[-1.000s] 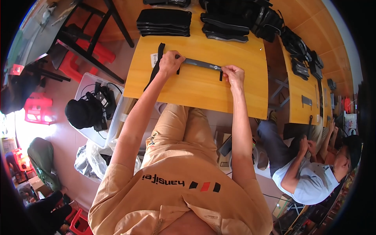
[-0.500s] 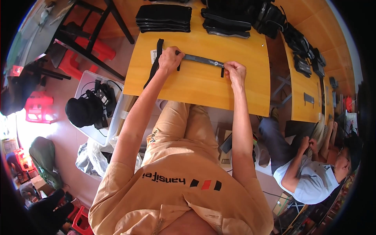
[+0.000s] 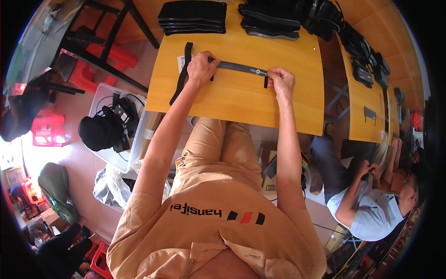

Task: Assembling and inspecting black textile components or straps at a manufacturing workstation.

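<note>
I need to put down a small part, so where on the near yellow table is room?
Bare: the near yellow table right of the right hand, and between the grey strip and near edge. Crowded: the far side, with black stacks; the left, with a black strap.

Dressed in a tan shirt (image 3: 204,190), with short sleeves (image 3: 139,204) ending well back from the fingers (image 3: 274,74). Farther back, printed across the front with dark lettering (image 3: 194,211) and slanted blocks (image 3: 246,217): black, red, black. Open at the collar (image 3: 197,251). Clad nearer the fingers in matching trousers (image 3: 239,149), with small dark print (image 3: 182,161) on the left thigh (image 3: 200,149).
</note>
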The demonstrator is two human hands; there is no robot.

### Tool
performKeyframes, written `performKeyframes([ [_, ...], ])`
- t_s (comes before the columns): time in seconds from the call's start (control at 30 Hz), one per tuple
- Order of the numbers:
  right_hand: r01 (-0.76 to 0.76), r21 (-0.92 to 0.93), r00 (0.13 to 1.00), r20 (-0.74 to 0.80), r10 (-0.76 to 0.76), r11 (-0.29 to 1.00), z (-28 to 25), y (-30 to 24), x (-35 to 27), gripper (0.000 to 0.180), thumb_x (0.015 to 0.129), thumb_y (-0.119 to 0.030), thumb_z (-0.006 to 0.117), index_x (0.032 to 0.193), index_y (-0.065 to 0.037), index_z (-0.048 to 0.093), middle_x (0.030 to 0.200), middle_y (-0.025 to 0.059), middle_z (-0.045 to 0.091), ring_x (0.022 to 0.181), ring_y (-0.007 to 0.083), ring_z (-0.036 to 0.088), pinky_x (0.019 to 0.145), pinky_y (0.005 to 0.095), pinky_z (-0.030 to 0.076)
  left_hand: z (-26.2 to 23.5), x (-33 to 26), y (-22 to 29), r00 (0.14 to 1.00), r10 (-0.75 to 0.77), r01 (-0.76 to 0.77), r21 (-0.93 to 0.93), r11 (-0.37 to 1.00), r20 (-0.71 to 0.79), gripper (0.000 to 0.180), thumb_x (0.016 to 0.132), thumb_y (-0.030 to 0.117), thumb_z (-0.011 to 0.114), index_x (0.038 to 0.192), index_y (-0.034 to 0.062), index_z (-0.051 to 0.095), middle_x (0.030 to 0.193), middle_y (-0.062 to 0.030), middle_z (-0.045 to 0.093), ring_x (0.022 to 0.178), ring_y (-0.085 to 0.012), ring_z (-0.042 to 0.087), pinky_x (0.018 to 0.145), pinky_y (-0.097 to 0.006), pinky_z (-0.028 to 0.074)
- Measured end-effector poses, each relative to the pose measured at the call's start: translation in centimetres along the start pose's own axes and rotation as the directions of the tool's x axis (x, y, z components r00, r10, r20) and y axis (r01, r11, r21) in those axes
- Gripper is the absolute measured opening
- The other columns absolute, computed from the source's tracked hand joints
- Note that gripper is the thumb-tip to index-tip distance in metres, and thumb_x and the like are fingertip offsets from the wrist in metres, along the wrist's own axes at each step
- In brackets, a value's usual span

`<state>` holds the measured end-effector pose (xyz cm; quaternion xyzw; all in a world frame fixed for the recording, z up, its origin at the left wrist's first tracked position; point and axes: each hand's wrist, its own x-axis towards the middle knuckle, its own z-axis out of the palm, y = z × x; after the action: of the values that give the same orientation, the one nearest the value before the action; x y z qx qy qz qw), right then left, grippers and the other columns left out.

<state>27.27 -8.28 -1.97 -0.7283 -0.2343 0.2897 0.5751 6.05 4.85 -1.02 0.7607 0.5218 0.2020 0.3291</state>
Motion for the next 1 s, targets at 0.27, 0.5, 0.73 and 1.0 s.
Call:
performKeyframes([
  [0.27, 0.031, -0.069, 0.999, -0.036, -0.033, 0.997, 0.2, -0.2, -0.3, 0.005, 0.076, -0.001, 0.063, 0.074, 0.004, 0.065, 0.061, 0.005, 0.06, 0.048, 0.0093, 0.055, 0.043, 0.0224, 0.049, 0.1, 0.0, 0.0, 1.0, -0.029, 0.029, -0.019, 0.999, 0.011, 0.021, 0.077, 0.026, 0.066, 0.087, 0.0076, 0.069, 0.084, -0.0134, 0.067, 0.083, -0.0315, 0.064, 0.074, -0.038, 0.049],
  [0.5, 0.039, -0.113, 0.998, -0.044, -0.044, 0.993, 0.3, -0.6, -0.5, 0.005, 0.075, -0.001, 0.064, 0.075, 0.004, 0.065, 0.062, 0.0062, 0.061, 0.049, 0.0104, 0.057, 0.044, 0.0234, 0.05, 0.4, -0.1, -0.3, 0.999, 0.029, -0.027, 0.054, 0.998, -0.044, 0.025, 0.077, 0.026, 0.068, 0.088, 0.0031, 0.067, 0.078, -0.0114, 0.068, 0.074, -0.0262, 0.065, 0.069, -0.035, 0.05],
  [0.73, 0.064, -0.183, 0.995, -0.069, -0.078, 0.981, 0.6, -0.5, -0.6, 0.005, 0.075, -0.001, 0.063, 0.074, 0.004, 0.065, 0.062, 0.0066, 0.061, 0.048, 0.0113, 0.058, 0.042, 0.0244, 0.05, 0.1, -0.4, 0.4, 0.999, -0.005, 0.006, 0.008, 1.0, -0.042, 0.019, 0.074, 0.021, 0.07, 0.085, 0.0057, 0.067, 0.081, -0.0117, 0.067, 0.08, -0.0291, 0.064, 0.07, -0.037, 0.05],
  [1.0, 0.133, -0.249, 0.976, -0.134, -0.17, 0.959, 0.5, -0.2, -0.5, 0.006, 0.077, 0.002, 0.058, 0.071, 0.002, 0.059, 0.055, 0.0051, 0.055, 0.043, 0.0126, 0.054, 0.037, 0.0266, 0.044, 0.4, 0.1, -0.5, 0.999, -0.002, 0.002, -0.012, 1.0, -0.054, 0.02, 0.074, 0.02, 0.071, 0.087, 0.0059, 0.065, 0.077, -0.0089, 0.066, 0.075, -0.0252, 0.063, 0.067, -0.035, 0.049],
])
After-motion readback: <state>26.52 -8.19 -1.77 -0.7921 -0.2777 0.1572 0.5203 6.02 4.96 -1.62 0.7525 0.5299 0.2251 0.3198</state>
